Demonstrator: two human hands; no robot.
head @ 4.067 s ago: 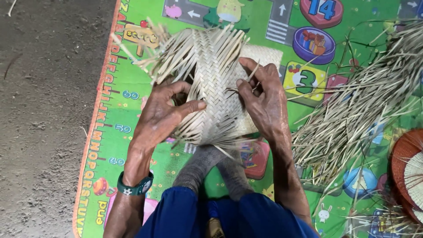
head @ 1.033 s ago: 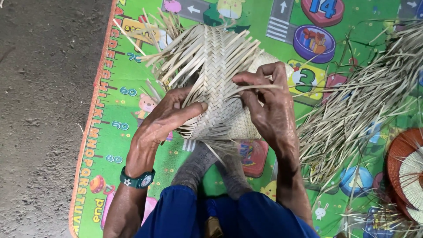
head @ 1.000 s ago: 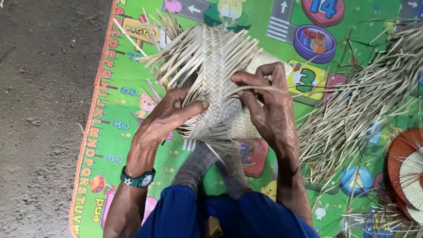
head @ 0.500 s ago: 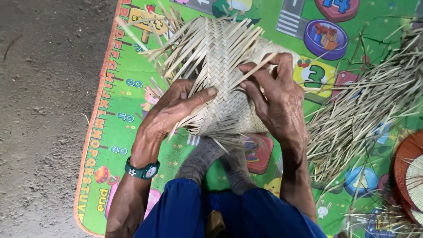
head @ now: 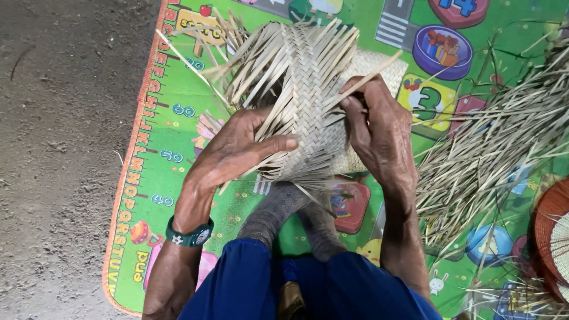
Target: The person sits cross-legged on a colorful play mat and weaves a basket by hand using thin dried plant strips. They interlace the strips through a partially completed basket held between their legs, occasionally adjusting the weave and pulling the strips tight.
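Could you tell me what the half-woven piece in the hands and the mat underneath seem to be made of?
Woven piece: dried plant strips, probably palm leaf; pale, matte, flat, loose ends splaying. Mat: likely foam or plastic; smooth, brightly printed.

Soft even daylight, faint shadows, sharp focus, no glare
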